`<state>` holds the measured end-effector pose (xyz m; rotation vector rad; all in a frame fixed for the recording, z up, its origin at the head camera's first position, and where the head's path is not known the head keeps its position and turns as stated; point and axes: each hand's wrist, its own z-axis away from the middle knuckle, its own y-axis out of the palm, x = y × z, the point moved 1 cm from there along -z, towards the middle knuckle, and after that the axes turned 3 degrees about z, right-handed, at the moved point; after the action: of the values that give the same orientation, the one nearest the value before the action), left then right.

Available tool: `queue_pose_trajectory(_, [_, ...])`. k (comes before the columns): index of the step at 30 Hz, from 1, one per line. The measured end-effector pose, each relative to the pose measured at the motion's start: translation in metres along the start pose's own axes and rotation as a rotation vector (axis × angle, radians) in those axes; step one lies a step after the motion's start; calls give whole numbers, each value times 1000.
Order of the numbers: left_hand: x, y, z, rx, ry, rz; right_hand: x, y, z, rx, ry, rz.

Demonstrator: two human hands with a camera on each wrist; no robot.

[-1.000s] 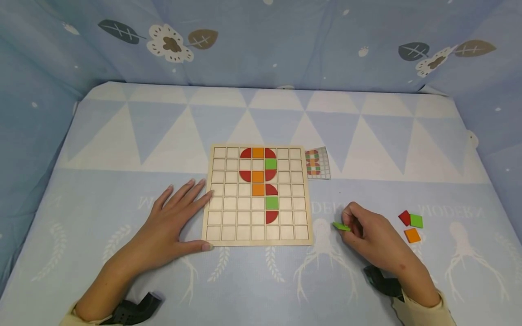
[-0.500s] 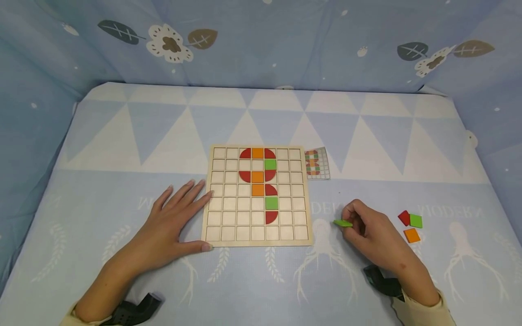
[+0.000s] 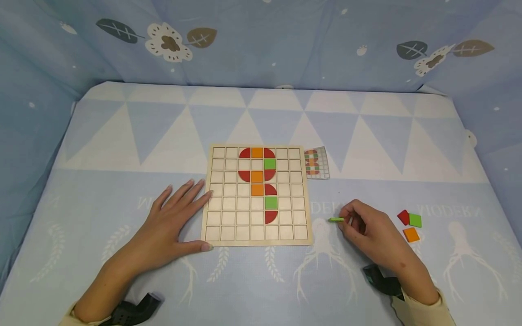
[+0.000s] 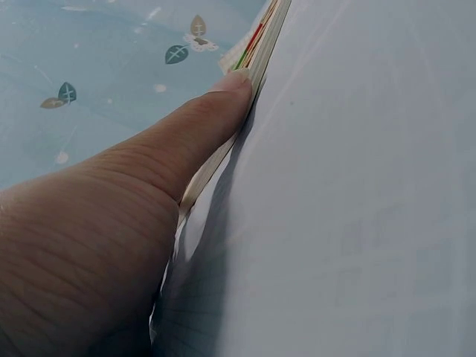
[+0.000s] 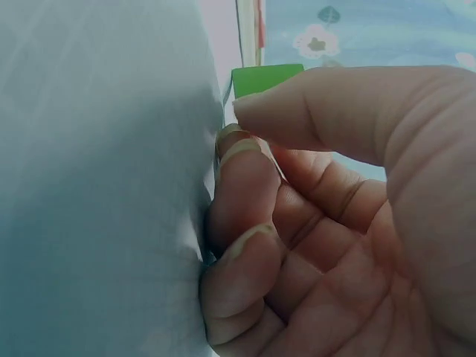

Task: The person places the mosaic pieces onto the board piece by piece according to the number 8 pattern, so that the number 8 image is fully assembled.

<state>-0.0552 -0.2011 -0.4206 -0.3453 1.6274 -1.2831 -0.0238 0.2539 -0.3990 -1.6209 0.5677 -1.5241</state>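
Observation:
A wooden grid board [image 3: 237,233] lies mid-table, with red quarter-circle tiles [image 3: 271,217], orange square tiles [image 3: 257,189] and green square tiles [image 3: 271,202] set in some cells. My left hand [image 3: 165,231] lies spread at the board's left side, thumb and little finger touching its edge; the left wrist view shows the thumb [image 4: 201,123] against that edge. To the right of the board, my right hand [image 3: 369,231] pinches a green square tile [image 3: 336,219] between thumb and fingers, its face seen nearly edge-on. In the right wrist view that green tile [image 5: 266,79] sticks out past the thumb tip.
A small printed pattern card [image 3: 317,164] sits against the board's upper right edge. Right of my right hand lie a loose red tile [image 3: 403,217], a green square [image 3: 415,220] and an orange square [image 3: 411,234]. Patterned cloth [image 3: 261,45] hangs behind the table.
The green tile in my right hand has turned from slanted to nearly level and edge-on, with the fingers shifting slightly left and up. My left hand and the board stay put.

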Motion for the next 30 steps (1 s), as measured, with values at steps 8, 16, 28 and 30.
queue_pose_trajectory(8, [0, 0, -1, -6, 19, 12, -2, 2, 0, -20, -44, -21])
queue_pose_trajectory(16, [1, 0, -1, 3, 6, 9, -3, 1, 1, -26, -9, -43])
queue_pose_trajectory(28, [0, -1, -1, -3, 8, 4, 0, -2, 0, -70, 55, -1])
queue_pose_trajectory(30, [0, -1, 0, -8, 11, 2, 0, -3, 0, -74, 63, 8])
